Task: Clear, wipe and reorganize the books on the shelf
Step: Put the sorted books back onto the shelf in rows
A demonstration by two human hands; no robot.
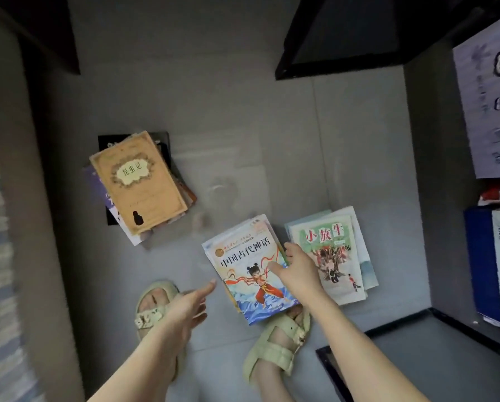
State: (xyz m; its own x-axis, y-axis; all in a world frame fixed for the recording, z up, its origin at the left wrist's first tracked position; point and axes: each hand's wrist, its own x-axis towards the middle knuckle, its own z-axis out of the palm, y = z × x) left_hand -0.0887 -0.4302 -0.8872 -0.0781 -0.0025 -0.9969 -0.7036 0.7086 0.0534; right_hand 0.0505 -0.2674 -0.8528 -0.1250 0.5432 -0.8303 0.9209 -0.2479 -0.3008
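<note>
Right hand [299, 274] on right edge of myth book [243, 256]: thumb flat on cover, fingers curled over edge, pinching it. Thin pile of books under that cover; how many in the grip, cannot tell. Near corner of pile over toe of right sandal [274, 352]; lifted or resting on floor [243, 126], cannot tell. Left hand [185, 309] open, fingers straight, holding nothing, fingertips just beside left edge of pile. Green book [332, 250] atop second pile on floor, just right of myth book, left edge partly hidden by the gripping hand. Tan book [138, 181] atop third, untidy pile, far left, well apart from the other two. Dark-framed shelf [431, 358] at near right; blue book [480, 262] upright on it, further right.
</note>
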